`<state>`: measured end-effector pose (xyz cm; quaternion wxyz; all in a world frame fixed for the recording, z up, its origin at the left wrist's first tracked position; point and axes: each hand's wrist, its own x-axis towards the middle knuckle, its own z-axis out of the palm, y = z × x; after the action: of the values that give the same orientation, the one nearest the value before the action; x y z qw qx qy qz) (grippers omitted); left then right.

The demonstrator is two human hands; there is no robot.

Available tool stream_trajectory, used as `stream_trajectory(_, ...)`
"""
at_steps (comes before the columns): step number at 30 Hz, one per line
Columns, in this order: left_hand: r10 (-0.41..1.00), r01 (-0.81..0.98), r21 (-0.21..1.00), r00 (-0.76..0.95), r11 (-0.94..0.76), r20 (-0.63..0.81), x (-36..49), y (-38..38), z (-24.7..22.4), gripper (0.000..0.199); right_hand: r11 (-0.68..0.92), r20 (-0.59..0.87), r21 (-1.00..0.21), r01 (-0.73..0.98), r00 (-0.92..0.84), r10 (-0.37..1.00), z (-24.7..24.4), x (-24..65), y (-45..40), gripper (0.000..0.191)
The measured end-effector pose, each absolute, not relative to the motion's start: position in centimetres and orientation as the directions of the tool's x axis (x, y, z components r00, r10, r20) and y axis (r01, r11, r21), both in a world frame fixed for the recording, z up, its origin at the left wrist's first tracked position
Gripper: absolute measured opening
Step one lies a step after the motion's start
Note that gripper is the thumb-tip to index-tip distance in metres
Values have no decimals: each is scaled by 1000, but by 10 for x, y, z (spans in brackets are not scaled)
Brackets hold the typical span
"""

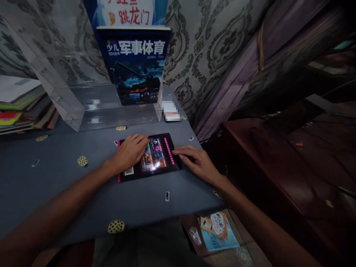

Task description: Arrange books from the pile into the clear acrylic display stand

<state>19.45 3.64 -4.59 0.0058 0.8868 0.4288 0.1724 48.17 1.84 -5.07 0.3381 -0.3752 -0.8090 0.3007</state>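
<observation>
A thin black book with pink edging and small coloured pictures lies flat on the grey tablecloth. Across its left part rests my left hand, fingers stretched out and lying flat, holding nothing. My right hand is at the book's right edge. Its forefinger reaches straight onto that edge and the thumb sits a little apart below; the other fingers are partly hidden. Behind the book stands a clear acrylic rack, with a blue book showing a tank upright in it and another blue book higher up.
A pile of papers and books stands at the far left. Right of the rack lies a small blurred-out item. A dark red wooden cabinet stands at the right, beside a purple curtain. Below the table edge is a light-blue booklet.
</observation>
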Motion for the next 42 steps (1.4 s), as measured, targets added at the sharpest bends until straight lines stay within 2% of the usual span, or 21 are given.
stream_trajectory(3, 762, 761, 153, 568, -630, 310, 195, 36, -45, 25, 529, 328, -754, 388, -476, 816, -49, 487, -8, 27)
stream_trajectory(7, 758, 757, 156, 570, -634, 318, 196, 36, -45, 26, 569, 352, -701, 431, -484, 801, -50, 490, -21, 27)
stream_trajectory(12, 747, 759, 122, 577, -640, 331, 197, 36, -46, 24, 683, 436, -505, 527, -528, 729, -47, 482, -23, 26)
stream_trajectory(15, 750, 766, 101, 579, -634, 320, 197, 36, -46, 24, 797, 459, -382, 468, -653, 603, -45, 456, -36, 31)
stream_trajectory(18, 750, 762, 114, 579, -637, 320, 197, 36, -45, 24, 869, 337, -332, 366, -815, 471, -47, 420, -53, 40)
stream_trajectory(20, 747, 753, 134, 583, -645, 320, 197, 36, -45, 24, 868, 257, -348, 354, -855, 451, -50, 403, -60, 48)
stream_trajectory(23, 750, 747, 160, 578, -645, 323, 196, 34, -45, 24, 844, 200, -395, 363, -863, 464, -51, 401, -61, 51)
stream_trajectory(27, 745, 746, 147, 586, -650, 320, 194, 33, -46, 24, 803, 210, -432, 410, -820, 532, -46, 427, -58, 45)
stream_trajectory(35, 716, 743, -2, 646, -670, 266, 194, 1, -40, 28, 767, 371, -345, 541, -672, 641, -52, 464, -47, 40)
stream_trajectory(40, 712, 727, -48, 681, -685, 173, 194, -38, -42, 73, 714, 340, -298, 634, -628, 700, -56, 464, -12, 37)
stream_trajectory(42, 727, 741, -64, 669, -668, 155, 195, -43, -44, 73, 705, 291, -298, 644, -642, 710, -51, 459, 7, 39)
